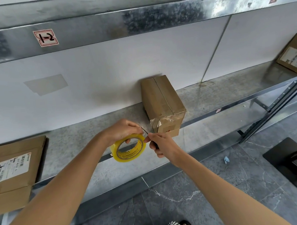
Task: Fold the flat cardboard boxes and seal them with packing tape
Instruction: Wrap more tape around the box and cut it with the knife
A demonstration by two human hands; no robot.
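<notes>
While the left hand [121, 131] curls over the top of the yellow tape roll [125, 158], fingers hooked through its hole and thumb side pressing the rim, the right hand [163, 146] is closed around the dark handle of a small knife [144, 131]. The knife's thin tip sits at the upper right edge of the roll. Both hands hover just in front of the metal shelf [74, 143], touching each other's work but not the shelf.

The folded box [163, 103] stands on the shelf just beyond the hands and a little to their right. Its long axis runs from the white wall out toward the person, so the short, crumpled, taped end faces the knife. A seam with clear tape over it runs along the top of the box. The right hand is the nearer of the two, just short of that lower front corner.

Whether a clear strip joins the roll to the box is too faint to tell. My guess is that the cut comes at the roll's edge. After it, the loose end would need pressing down onto the near face, which suits the right hand.

A flattened carton [13, 170] with a label lies far left on the shelf, and another [296, 56] lies far right.
</notes>
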